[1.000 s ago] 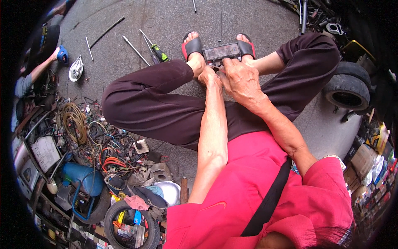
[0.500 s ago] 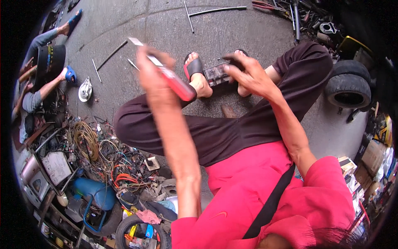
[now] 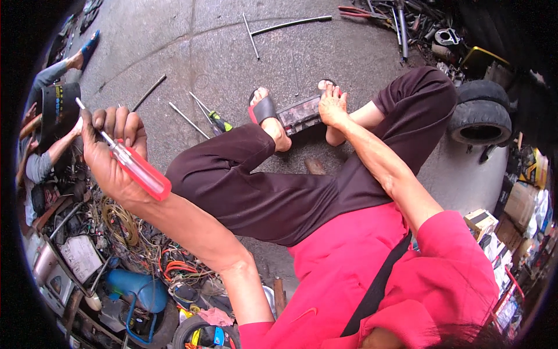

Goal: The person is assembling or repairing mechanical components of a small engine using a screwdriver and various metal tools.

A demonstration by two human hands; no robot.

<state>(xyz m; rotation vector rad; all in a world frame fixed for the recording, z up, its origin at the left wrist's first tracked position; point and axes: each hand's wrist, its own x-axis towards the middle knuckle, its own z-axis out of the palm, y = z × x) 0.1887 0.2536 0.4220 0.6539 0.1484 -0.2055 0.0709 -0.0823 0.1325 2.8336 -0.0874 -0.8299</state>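
Raised out to the left, my left hand (image 3: 110,160) is closed round a screwdriver (image 3: 145,174) with a clear red handle. Its thin metal shaft runs up past my thumb. My right hand (image 3: 333,109) is down by my right foot, gripping the right end of a dark rectangular block (image 3: 300,114). The block lies on the ground between my sandalled feet, its upper face greyish and grimy. Part of that end is covered by my fingers. Left of my feet lie a screwdriver with a green and black handle (image 3: 221,121) and a thin metal rod (image 3: 189,120).
A T-shaped bar tool (image 3: 290,25) lies ahead on the concrete. Tyres (image 3: 481,125) are stacked at the right. Tangled wires (image 3: 165,244) and a blue tank (image 3: 136,289) crowd the lower left. Another person's leg (image 3: 64,139) shows at the far left, beside a dark round drum (image 3: 58,104).
My left hand has swung left, away from above my knee, carrying the red screwdriver. My right hand has lowered onto the block's right end. The green-handled screwdriver has come into sight.
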